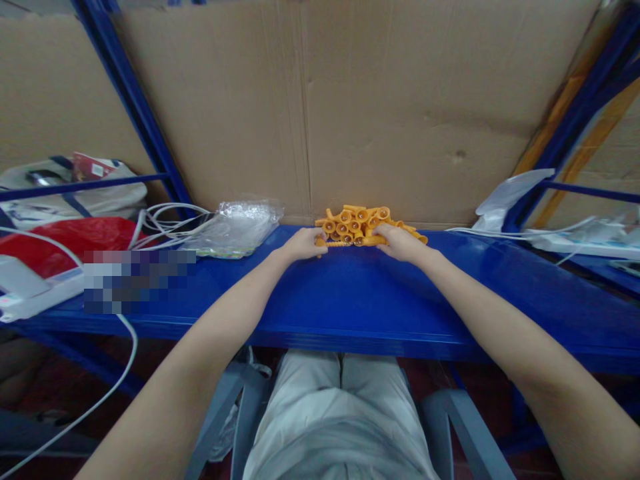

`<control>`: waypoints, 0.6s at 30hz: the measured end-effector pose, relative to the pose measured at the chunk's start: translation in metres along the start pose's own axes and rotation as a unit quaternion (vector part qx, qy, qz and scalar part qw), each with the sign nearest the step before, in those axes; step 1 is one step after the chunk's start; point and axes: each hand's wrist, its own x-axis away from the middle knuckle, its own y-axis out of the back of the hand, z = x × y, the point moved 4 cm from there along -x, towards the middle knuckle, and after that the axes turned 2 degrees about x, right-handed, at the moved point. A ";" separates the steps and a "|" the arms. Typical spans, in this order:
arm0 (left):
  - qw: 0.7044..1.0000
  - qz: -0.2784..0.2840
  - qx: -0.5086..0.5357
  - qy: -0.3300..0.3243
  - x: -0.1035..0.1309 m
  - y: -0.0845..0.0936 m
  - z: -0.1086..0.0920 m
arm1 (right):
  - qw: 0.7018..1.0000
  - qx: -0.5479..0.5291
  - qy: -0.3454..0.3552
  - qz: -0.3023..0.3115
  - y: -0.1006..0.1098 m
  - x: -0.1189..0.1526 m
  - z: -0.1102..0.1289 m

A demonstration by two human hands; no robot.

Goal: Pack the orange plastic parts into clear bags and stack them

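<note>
A pile of orange-yellow tube-shaped pieces with round open ends lies at the back of the blue table, against the cardboard. At the pile's left edge, my left hand has its fingers closed on an orange piece. My right hand is at the pile's right front, fingers closed round the end of an orange piece that lies sideways. Both hands partly cover the pieces behind them.
Clear plastic bags lie left of the pile. White cables, a red bag and a white power strip are farther left. Another power strip stands at the right. Cardboard rises behind the table.
</note>
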 end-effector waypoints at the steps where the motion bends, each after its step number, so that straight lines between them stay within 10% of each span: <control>1: 1.000 -0.002 0.005 0.000 0.000 0.000 -0.001 | 1.000 -0.013 0.013 -0.009 -0.001 0.000 0.001; 18: 0.999 -0.046 0.017 -0.011 0.004 0.001 -0.015 | 0.984 -0.138 0.081 -0.082 -0.001 -0.001 0.019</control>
